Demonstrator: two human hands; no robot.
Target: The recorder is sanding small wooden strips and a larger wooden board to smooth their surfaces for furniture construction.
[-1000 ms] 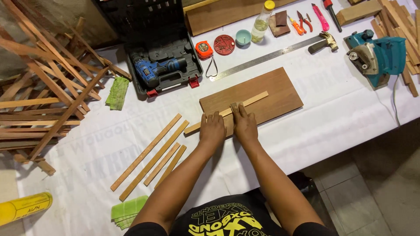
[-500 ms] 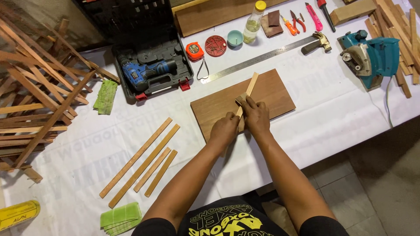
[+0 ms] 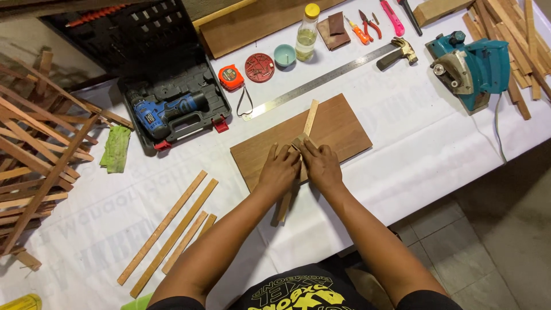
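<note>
A: Nearest, left hand (image 3: 279,170) and right hand (image 3: 321,165) side by side, fingers closed on a thin wooden strip (image 3: 310,117) and a small block (image 3: 299,142)?

B: Clamped on both, yes. Strip's middle hidden under the hands, near end poking out below.

A: Underneath?

B: Brown board (image 3: 338,129) on the white surface (image 3: 425,149). Beyond, steel ruler (image 3: 313,85). Wood stack at left cut off.
</note>
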